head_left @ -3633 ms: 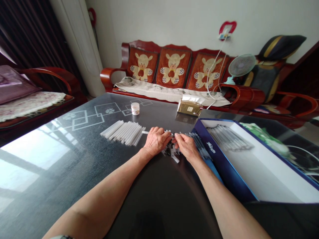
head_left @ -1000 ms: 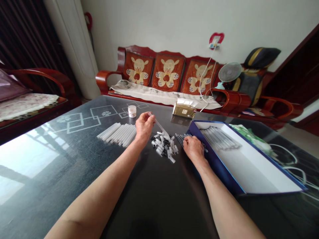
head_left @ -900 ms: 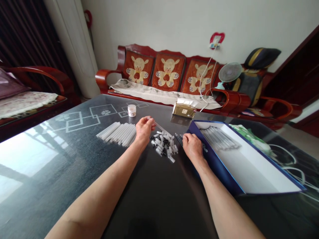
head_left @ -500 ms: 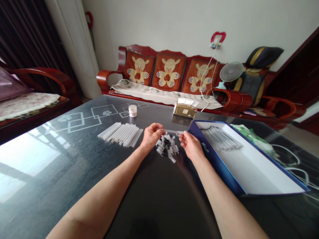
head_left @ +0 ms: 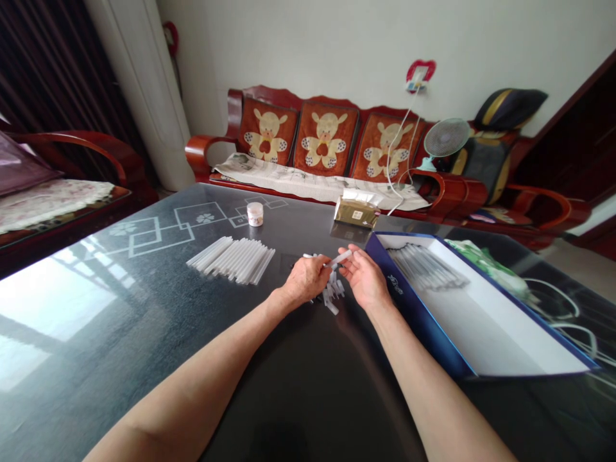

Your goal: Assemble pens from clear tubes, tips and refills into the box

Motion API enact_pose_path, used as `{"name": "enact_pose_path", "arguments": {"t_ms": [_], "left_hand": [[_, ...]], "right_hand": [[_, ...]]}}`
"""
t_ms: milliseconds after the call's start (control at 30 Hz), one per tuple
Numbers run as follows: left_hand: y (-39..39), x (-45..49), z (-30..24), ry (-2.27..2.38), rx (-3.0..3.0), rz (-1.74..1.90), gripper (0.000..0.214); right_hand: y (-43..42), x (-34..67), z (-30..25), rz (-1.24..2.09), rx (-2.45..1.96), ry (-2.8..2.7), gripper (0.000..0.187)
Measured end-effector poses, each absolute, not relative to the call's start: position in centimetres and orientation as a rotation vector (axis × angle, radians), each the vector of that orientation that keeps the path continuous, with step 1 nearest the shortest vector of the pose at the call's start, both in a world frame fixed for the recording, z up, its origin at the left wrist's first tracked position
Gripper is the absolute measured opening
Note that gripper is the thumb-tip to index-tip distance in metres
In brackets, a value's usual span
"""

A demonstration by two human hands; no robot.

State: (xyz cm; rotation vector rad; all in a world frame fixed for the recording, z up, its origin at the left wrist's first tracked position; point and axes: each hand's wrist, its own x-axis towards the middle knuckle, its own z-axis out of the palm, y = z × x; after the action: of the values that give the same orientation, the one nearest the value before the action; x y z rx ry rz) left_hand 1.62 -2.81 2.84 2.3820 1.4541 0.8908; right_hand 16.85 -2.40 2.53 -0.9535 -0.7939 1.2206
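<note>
Here we are in a living room, pale wall (head_left: 337, 45) at the back, and along it a red wooden sofa (head_left: 212, 151) with three orange cushions (head_left: 326, 140) printed with cartoon bears. A long printed cloth (head_left: 298, 181) runs over the seat, a small white fan (head_left: 446, 137) sits at the far end, and a tall white column (head_left: 144, 96) stands by the dark curtain (head_left: 48, 64).

Now the main stage: a big dark glossy tabletop (head_left: 144, 366), daylight glaring off its left side and a pale geometric pattern up by the far edge. On the right, an open blue box (head_left: 414, 308) with a white inside holds a neat bundle of thin grey-clear rods (head_left: 423, 268). Over on the left, a tidy row of white tubes (head_left: 231, 260) lies flat on the glass. Further back are a small lidded jar (head_left: 255, 213) and a gold packet (head_left: 356, 212).

Right at the centre, both hands work just above a small pile of white tube pieces (head_left: 331, 296). The left hand (head_left: 305, 280) is curled down, its grip right beside the pile, though whether it's pinching, I can't tell. The right hand (head_left: 366, 277) is turned up, its grip loosely spread, and a slim white tube (head_left: 341, 258) runs right up to its fingertips, between the two hands and just above the pile.
</note>
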Motion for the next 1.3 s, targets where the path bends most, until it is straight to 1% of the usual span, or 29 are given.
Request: {"name": "enact_pose_path", "arguments": {"t_ms": [67,167,367,500,600,733,833,900,967,1067,1133,1233,1300], "left_hand": [[-3.0,1.8,2.5,1.560,2.382,0.956,0.022],[-3.5,2.1,2.3,1.676,2.466,0.943,0.025],[-4.0,2.6,1.8,1.726,2.626,0.927,0.026],[-4.1,3.0,1.9,1.773,2.574,0.876,0.029],[-4.4,3.2,2.1,1.734,2.557,0.846,0.026],[-4.8,3.6,2.6,1.710,2.495,0.795,0.022],[-4.9,3.9,3.0,1.703,2.333,0.836,0.021],[-4.7,3.9,3.4,1.635,2.159,0.904,0.021],[-4.2,3.8,3.8,1.474,1.898,0.921,0.024],[-3.2,3.1,4.3,1.094,1.409,0.776,0.031],[-2.6,2.5,4.5,0.869,1.139,0.659,0.031],[-2.2,1.9,4.6,0.726,1.007,0.586,0.026],[-2.5,2.1,4.6,0.804,1.127,0.666,0.026]], "right_hand": [[-2.4,16.7,2.5,1.208,-0.986,-0.735,0.026],[-2.5,16.1,2.5,1.213,-1.026,-0.690,0.031],[-2.8,14.5,2.2,1.224,-0.962,-0.575,0.031],[-2.9,13.8,1.8,1.218,-0.914,-0.462,0.027],[-2.9,13.7,1.5,1.184,-0.897,-0.438,0.024],[-2.8,13.9,1.5,1.132,-0.847,-0.492,0.025],[-2.8,14.0,1.7,1.118,-0.803,-0.506,0.025],[-2.7,14.1,1.8,1.111,-0.790,-0.504,0.024],[-2.7,14.2,1.8,1.112,-0.783,-0.505,0.024],[-2.8,14.3,2.0,1.138,-0.756,-0.533,0.023],[-2.9,14.5,2.2,1.165,-0.737,-0.563,0.023],[-3.0,14.7,2.5,1.217,-0.721,-0.600,0.024],[-2.9,14.7,2.7,1.235,-0.738,-0.597,0.025]]}}
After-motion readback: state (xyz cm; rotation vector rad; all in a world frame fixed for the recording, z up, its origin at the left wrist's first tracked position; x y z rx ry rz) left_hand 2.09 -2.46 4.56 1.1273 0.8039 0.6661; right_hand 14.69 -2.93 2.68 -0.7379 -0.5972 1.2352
